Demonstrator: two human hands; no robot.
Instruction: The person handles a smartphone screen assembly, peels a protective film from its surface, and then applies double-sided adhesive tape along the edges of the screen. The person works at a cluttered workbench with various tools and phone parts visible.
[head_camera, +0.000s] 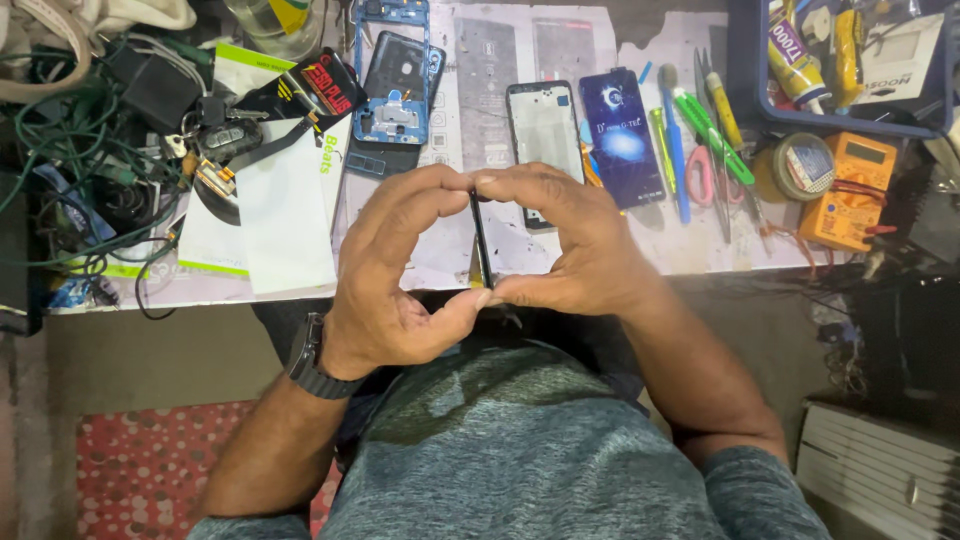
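At the bench's near edge, the left hand (385, 275) pinches a thin dark phone panel (481, 240), held edge-on, between thumb and fingertips. The right hand (570, 245) pinches it likewise from the other side. Beyond lie a white-framed phone frame (541, 125), a blue phone screen (620, 135) and an orange multimeter (850, 190).

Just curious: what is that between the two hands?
In the head view, a thin dark phone panel stands edge-on, pinched between the left hand and right hand.
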